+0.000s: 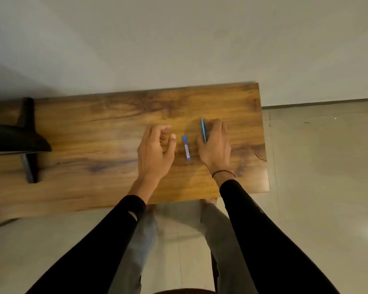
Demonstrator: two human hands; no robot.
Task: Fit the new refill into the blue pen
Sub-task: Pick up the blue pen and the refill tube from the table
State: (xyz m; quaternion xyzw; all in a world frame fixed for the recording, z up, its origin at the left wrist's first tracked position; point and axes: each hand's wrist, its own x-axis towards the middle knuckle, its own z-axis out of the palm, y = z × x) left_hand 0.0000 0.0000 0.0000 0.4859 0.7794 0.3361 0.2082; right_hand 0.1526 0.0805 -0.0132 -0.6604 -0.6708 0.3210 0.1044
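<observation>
Nearest, two black sleeves (263, 240) reach over the wooden table (94, 128); the left hand (155, 151) hovers with fingers loosely curled, holding nothing. Just right of it the refill packet (186, 147) lies flat on the wood. Further right, the right hand (215, 145) curls round the blue pen (203, 130), whose far end points away. A dark stand (28, 143) sits far left

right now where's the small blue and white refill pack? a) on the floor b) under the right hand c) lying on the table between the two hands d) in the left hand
c: the refill pack lies flat on the wooden table, apart from the left hand and the right hand, which holds the blue pen.
</observation>
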